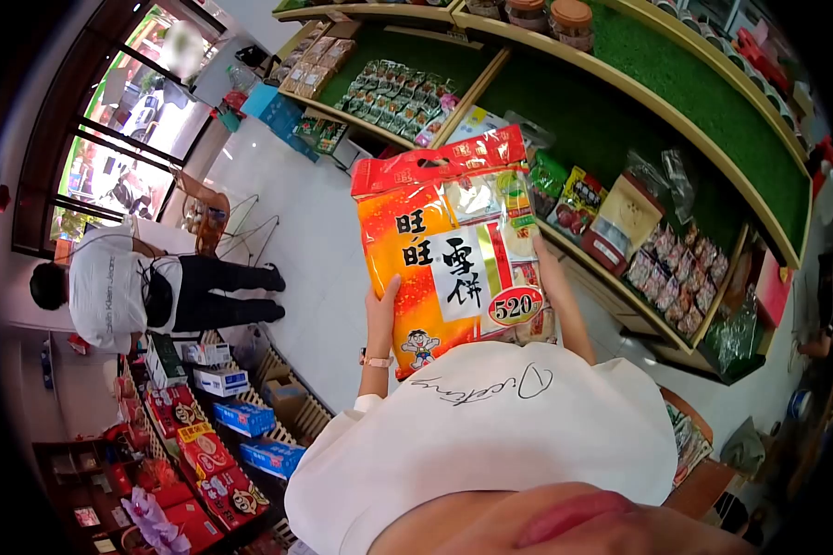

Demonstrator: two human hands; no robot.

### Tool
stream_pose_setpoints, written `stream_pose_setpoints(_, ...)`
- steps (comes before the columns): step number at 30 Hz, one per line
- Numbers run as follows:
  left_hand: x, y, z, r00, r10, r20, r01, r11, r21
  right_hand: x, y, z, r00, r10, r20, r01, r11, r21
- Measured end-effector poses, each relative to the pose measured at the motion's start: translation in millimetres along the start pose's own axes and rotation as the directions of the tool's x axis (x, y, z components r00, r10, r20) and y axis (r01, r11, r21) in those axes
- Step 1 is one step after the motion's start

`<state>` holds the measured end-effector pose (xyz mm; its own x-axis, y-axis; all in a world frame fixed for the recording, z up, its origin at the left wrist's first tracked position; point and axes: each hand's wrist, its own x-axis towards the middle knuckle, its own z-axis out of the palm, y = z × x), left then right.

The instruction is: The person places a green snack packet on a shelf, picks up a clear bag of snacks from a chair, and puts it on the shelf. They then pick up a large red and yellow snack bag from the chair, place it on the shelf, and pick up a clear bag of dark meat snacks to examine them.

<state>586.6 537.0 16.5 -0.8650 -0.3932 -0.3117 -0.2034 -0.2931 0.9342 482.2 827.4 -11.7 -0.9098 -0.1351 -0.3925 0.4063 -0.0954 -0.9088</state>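
Observation:
A large red and orange snack bag [444, 250] with a red top strip and a "520" label is held upright in front of my chest. My left hand [382, 310] grips its left edge, fingers partly behind it. On the opposite edge, my right hand [551, 268] holds the bag, its fingers mostly hidden by the packaging. A band circles my left wrist.
Green-lined shelves [620, 102] with packaged snacks [680, 277] curve along the right. A person in a white shirt [111, 287] stands at the left. Boxes [245, 418] and red packages [204, 449] fill a lower-left rack. A blue box [273, 113] sits on the floor.

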Motion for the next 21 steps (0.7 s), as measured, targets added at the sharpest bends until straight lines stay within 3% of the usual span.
stream_pose_setpoints(3, 18, 17, 19, 0.998, -0.019, 0.059, 0.016, 0.999, 0.042, 13, -3, -7, 0.992, 0.098, 0.077, -0.116, 0.955, 0.273)
stream_pose_setpoints(4, 30, 17, 27, 0.998, -0.013, 0.069, 0.011, 0.999, 0.043, 11, -20, -2, 0.998, 0.068, 0.011, -0.068, 0.972, 0.226)
stream_pose_setpoints(7, 47, 23, 30, 0.997, -0.029, 0.076, 0.025, 0.999, 0.043, 26, -36, -1, 0.993, 0.118, -0.018, -0.113, 0.978, 0.175)
stream_pose_setpoints(8, 52, 29, 34, 0.997, -0.032, 0.077, 0.029, 0.999, 0.037, 36, -37, -5, 0.984, 0.177, 0.020, -0.177, 0.968, 0.179)
stream_pose_setpoints(11, 71, 39, 33, 0.996, -0.010, 0.085, 0.010, 1.000, -0.006, 45, -56, 12, 0.988, 0.151, -0.015, -0.145, 0.971, 0.189)
stream_pose_setpoints(13, 85, 39, 29, 0.999, 0.011, 0.049, -0.010, 1.000, -0.014, 69, -52, 17, 0.986, 0.146, 0.078, -0.161, 0.956, 0.245)
stream_pose_setpoints(18, 124, 41, -3, 0.998, -0.019, -0.054, 0.017, 0.999, -0.046, 122, -83, 67, 0.969, 0.229, 0.094, -0.232, 0.973, 0.019)
stream_pose_setpoints(21, 159, 59, -27, 0.997, -0.007, -0.075, -0.002, 0.992, -0.126, 158, -95, 115, 0.981, 0.157, 0.110, -0.156, 0.988, -0.018)
